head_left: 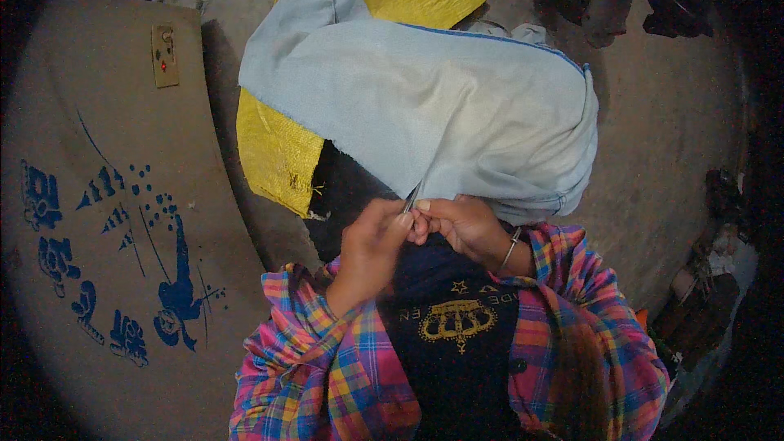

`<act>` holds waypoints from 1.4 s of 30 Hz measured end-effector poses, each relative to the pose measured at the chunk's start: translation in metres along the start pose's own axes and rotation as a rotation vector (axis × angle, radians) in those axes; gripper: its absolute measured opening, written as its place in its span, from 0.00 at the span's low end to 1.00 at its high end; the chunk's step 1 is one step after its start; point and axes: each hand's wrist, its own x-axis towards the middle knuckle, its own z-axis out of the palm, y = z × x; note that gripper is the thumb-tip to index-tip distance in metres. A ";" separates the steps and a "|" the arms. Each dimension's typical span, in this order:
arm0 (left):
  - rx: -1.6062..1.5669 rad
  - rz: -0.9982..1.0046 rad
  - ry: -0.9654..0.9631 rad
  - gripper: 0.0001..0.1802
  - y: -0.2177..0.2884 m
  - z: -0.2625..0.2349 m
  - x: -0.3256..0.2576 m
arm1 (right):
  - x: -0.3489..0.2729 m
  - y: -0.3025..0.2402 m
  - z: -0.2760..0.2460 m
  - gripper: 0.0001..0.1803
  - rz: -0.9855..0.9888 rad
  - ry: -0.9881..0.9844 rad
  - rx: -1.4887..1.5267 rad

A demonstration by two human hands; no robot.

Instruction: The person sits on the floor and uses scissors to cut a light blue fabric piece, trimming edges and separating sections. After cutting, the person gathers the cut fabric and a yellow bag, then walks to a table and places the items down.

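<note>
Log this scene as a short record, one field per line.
Left hand: fingers closed on a thin metal tool, kind unclear
Right hand: thumb beside the tool, grip unclear
Cloth: light blue, its near edge at the fingertips
Under cloth: yellow sheet, woven
Right wrist: bracelet
Far left: tan panel with blue markings

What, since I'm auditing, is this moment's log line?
left hand: holding thin metallic tool; right hand: close alongside; light-blue denim cloth: at tip

Pale-blue cloth [367, 90], yellow sheet [278, 151], plaid sleeves [298, 310], apparently black shirt [445, 371]
</note>
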 end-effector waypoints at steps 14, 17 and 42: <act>0.042 -0.064 0.090 0.09 -0.011 -0.007 -0.003 | -0.006 -0.009 0.011 0.13 0.046 0.132 0.249; 0.078 -0.124 0.045 0.09 -0.012 -0.010 -0.004 | -0.006 -0.006 0.009 0.13 0.044 0.118 0.201; 0.024 -0.086 0.055 0.08 -0.019 -0.006 0.001 | -0.006 0.003 0.002 0.17 0.066 0.003 0.036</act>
